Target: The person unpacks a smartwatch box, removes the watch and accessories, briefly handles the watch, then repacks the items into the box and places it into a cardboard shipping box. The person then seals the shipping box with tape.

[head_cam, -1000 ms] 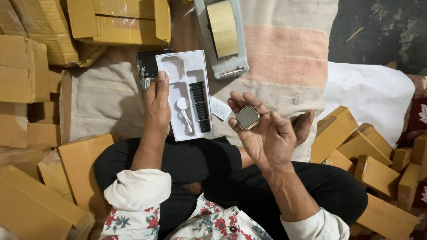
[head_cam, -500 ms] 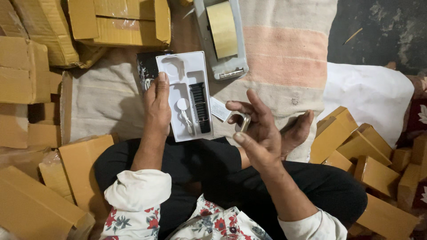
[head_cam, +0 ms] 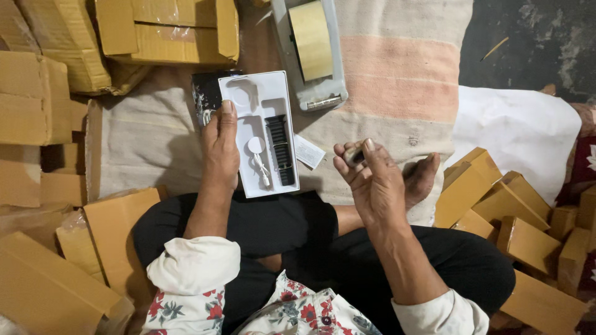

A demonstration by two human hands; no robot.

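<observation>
A dark floor (head_cam: 528, 37) is showing at one o'clock. A striped beige cloth (head_cam: 397, 68) is lying over it through the middle, carrying a tape dispenser (head_cam: 310, 56) at twelve o'clock. Small cardboard boxes (head_cam: 496, 205) are lying at four o'clock, larger cartons (head_cam: 37, 93) at nine.

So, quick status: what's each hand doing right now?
Left hand holds white tray with black strap. Right hand grips small watch body in fingertips. Tape dispenser beyond, clear of both.
</observation>
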